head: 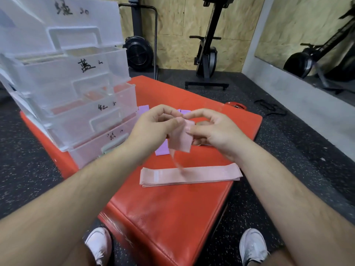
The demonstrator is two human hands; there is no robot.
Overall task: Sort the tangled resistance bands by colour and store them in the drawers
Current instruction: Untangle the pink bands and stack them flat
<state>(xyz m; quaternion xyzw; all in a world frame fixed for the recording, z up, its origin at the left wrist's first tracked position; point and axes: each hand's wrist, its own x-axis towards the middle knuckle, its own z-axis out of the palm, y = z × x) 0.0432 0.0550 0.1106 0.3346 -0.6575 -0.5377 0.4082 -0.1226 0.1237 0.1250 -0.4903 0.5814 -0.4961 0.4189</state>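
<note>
Both hands hold one pink resistance band (180, 140) above the red mat. My left hand (153, 124) pinches its top edge from the left, and my right hand (209, 129) pinches it from the right. The band hangs down folded, its lower loop blurred. A flat stack of pink bands (190, 174) lies on the mat just below. Purple bands (162, 149) lie behind the hands, mostly hidden. A clear plastic drawer unit (63, 83) with handwritten labels stands at the left, its drawers pulled out stepwise; red bands (92, 96) show in one drawer.
The red padded mat (169, 217) rests on speckled black floor. Exercise machines (207, 52) stand against the wooden back wall, and a mirror is at the right. A red weight plate (236, 106) and a black strap (270, 109) lie past the mat. My shoes (251, 244) are at the bottom.
</note>
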